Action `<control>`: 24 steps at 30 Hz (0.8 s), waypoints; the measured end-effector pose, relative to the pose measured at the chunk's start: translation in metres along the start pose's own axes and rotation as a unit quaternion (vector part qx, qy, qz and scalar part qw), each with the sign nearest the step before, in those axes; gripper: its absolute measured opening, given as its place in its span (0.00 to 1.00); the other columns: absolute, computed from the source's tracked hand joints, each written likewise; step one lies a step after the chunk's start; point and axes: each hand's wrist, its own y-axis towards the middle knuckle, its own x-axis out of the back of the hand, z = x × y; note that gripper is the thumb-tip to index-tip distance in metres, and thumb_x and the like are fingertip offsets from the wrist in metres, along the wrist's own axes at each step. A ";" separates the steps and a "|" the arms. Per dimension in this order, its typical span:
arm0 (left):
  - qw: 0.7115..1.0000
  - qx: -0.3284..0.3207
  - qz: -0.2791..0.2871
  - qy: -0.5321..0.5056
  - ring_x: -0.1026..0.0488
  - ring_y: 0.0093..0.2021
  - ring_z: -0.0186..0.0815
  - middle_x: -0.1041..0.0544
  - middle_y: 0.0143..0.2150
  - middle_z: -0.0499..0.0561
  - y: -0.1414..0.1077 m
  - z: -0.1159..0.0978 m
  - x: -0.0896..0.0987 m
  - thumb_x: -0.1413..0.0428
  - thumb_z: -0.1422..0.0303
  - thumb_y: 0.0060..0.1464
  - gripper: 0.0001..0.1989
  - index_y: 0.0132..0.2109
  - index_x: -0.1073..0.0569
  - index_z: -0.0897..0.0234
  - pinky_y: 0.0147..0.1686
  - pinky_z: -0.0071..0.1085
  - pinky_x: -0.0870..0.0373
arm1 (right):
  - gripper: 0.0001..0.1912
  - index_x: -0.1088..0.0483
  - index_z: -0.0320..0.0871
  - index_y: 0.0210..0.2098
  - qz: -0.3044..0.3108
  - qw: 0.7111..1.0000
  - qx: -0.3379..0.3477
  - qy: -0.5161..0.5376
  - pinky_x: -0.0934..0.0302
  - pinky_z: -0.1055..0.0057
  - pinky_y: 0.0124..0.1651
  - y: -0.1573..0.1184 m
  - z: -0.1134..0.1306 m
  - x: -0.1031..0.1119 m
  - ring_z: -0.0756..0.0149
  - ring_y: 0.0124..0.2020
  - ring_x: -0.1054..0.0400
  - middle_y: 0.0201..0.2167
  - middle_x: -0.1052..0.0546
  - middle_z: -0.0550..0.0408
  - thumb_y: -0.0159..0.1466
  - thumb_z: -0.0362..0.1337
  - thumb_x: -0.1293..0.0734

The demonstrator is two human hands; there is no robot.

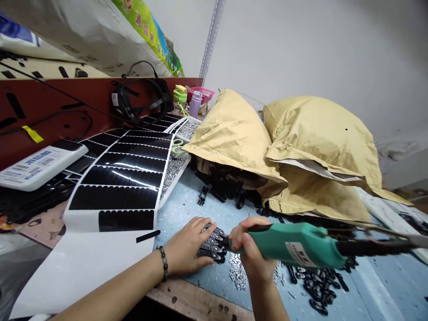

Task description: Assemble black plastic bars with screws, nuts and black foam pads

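Note:
My right hand [256, 249] is wrapped around a green electric screwdriver [297, 245], held nearly level with its cord end toward the right. Its tip meets a row of black plastic parts [214, 244] on the blue tabletop. My left hand [187, 245], with a beaded bracelet on the wrist, clasps that row, thumb on the near side and fingers on the far side. Small metal nuts [238, 272] lie spread just below the screwdriver's tip. More loose black parts [321, 287] are heaped to the right, with a few screws among them.
Large yellow paper sacks [234, 133] stand at the back, one spilling black parts. Trays of small metal hardware [172, 176] sit beside a sheet of black stickers [123, 178]. Green scissors [178, 146], a white device [43, 165] and a purple bottle [195, 104] are farther off.

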 end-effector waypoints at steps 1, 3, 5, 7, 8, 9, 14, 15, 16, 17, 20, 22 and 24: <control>1.000 0.001 0.000 0.000 0.45 0.61 0.53 0.40 0.61 0.63 0.000 0.000 -0.001 0.39 0.54 0.48 0.41 0.64 0.44 0.65 0.62 0.51 0.47 | 0.05 0.38 0.46 0.40 0.001 1.000 -0.003 0.010 0.40 0.70 0.27 -0.002 0.002 0.002 0.70 0.18 0.39 0.18 0.35 0.65 0.65 0.37 0.37; 1.000 0.003 -0.002 -0.003 0.45 0.61 0.53 0.39 0.61 0.62 0.000 0.000 -0.001 0.39 0.54 0.49 0.41 0.64 0.44 0.64 0.62 0.52 0.47 | 0.05 0.38 0.46 0.40 0.008 1.000 -0.017 0.019 0.41 0.70 0.27 -0.005 0.004 0.005 0.70 0.19 0.39 0.18 0.34 0.64 0.65 0.38 0.37; 1.000 0.005 -0.002 -0.006 0.45 0.61 0.53 0.39 0.61 0.62 0.000 0.000 0.000 0.39 0.53 0.49 0.40 0.64 0.44 0.63 0.61 0.53 0.47 | 0.05 0.38 0.46 0.40 0.013 0.999 -0.031 0.020 0.41 0.69 0.27 -0.007 0.004 0.006 0.70 0.19 0.39 0.18 0.34 0.64 0.66 0.37 0.37; 1.000 0.004 0.004 -0.001 0.44 0.61 0.52 0.39 0.61 0.62 0.000 -0.001 0.001 0.40 0.54 0.49 0.40 0.64 0.43 0.64 0.62 0.53 0.48 | 0.04 0.38 0.46 0.39 0.017 0.999 -0.040 0.019 0.42 0.70 0.27 -0.008 0.003 0.006 0.70 0.19 0.39 0.19 0.34 0.64 0.66 0.37 0.37; 1.000 0.004 0.008 0.004 0.45 0.62 0.52 0.39 0.62 0.62 0.000 -0.001 0.001 0.40 0.54 0.49 0.40 0.64 0.43 0.64 0.62 0.52 0.48 | 0.04 0.38 0.46 0.39 0.022 0.999 -0.041 0.017 0.42 0.70 0.27 -0.008 0.003 0.006 0.70 0.19 0.39 0.19 0.34 0.64 0.66 0.37 0.37; 1.000 0.006 0.010 0.007 0.45 0.62 0.52 0.40 0.62 0.62 0.001 -0.001 0.001 0.40 0.54 0.49 0.40 0.64 0.43 0.65 0.62 0.52 0.49 | 0.04 0.39 0.46 0.39 0.029 0.999 -0.043 0.015 0.42 0.70 0.27 -0.009 0.003 0.006 0.70 0.20 0.38 0.19 0.35 0.64 0.66 0.37 0.37; 1.000 0.008 0.016 0.008 0.46 0.62 0.52 0.40 0.62 0.63 0.001 -0.001 0.001 0.40 0.52 0.49 0.41 0.65 0.44 0.65 0.62 0.52 0.49 | 0.05 0.39 0.46 0.39 0.023 0.999 -0.030 -0.009 0.41 0.69 0.27 -0.015 0.000 0.007 0.70 0.19 0.38 0.19 0.35 0.64 0.66 0.37 0.36; 1.000 0.007 0.015 0.008 0.45 0.62 0.52 0.40 0.62 0.63 0.001 -0.001 0.001 0.40 0.52 0.49 0.41 0.65 0.44 0.65 0.62 0.52 0.49 | 0.06 0.39 0.46 0.39 0.017 0.999 -0.030 -0.012 0.40 0.69 0.27 -0.016 -0.001 0.007 0.69 0.19 0.38 0.18 0.36 0.65 0.66 0.38 0.36; 1.000 0.006 0.014 0.008 0.45 0.62 0.52 0.40 0.62 0.63 0.001 -0.001 0.001 0.41 0.51 0.50 0.41 0.65 0.44 0.66 0.62 0.52 0.49 | 0.06 0.40 0.46 0.38 0.011 0.999 -0.031 -0.012 0.41 0.69 0.27 -0.015 -0.002 0.006 0.69 0.19 0.38 0.18 0.36 0.65 0.66 0.38 0.36; 1.000 0.006 0.012 0.008 0.45 0.62 0.52 0.40 0.62 0.63 0.001 -0.001 0.001 0.41 0.51 0.50 0.41 0.64 0.44 0.66 0.62 0.52 0.49 | 0.06 0.40 0.46 0.38 0.010 0.999 -0.035 -0.010 0.41 0.69 0.27 -0.015 -0.003 0.005 0.69 0.19 0.38 0.18 0.36 0.64 0.66 0.38 0.36; 1.000 0.003 0.008 0.010 0.45 0.61 0.53 0.39 0.61 0.63 0.001 -0.002 0.002 0.41 0.52 0.50 0.40 0.64 0.43 0.66 0.61 0.53 0.48 | 0.06 0.39 0.46 0.38 0.021 0.999 -0.038 0.005 0.41 0.70 0.26 -0.013 -0.003 0.003 0.70 0.19 0.39 0.19 0.36 0.64 0.66 0.38 0.36; 1.000 0.000 0.009 0.013 0.44 0.61 0.53 0.39 0.61 0.63 0.001 -0.002 0.003 0.41 0.52 0.50 0.40 0.64 0.43 0.66 0.61 0.53 0.47 | 0.06 0.39 0.46 0.40 0.026 0.999 -0.028 0.007 0.41 0.70 0.26 -0.013 0.000 0.003 0.70 0.19 0.39 0.19 0.35 0.64 0.66 0.37 0.36; 1.000 0.000 0.011 0.018 0.45 0.61 0.53 0.39 0.61 0.64 0.001 -0.002 0.002 0.41 0.52 0.50 0.41 0.64 0.43 0.67 0.61 0.52 0.46 | 0.06 0.38 0.46 0.41 0.013 1.000 -0.013 0.005 0.41 0.69 0.28 -0.015 0.006 0.004 0.70 0.19 0.39 0.19 0.34 0.64 0.66 0.37 0.36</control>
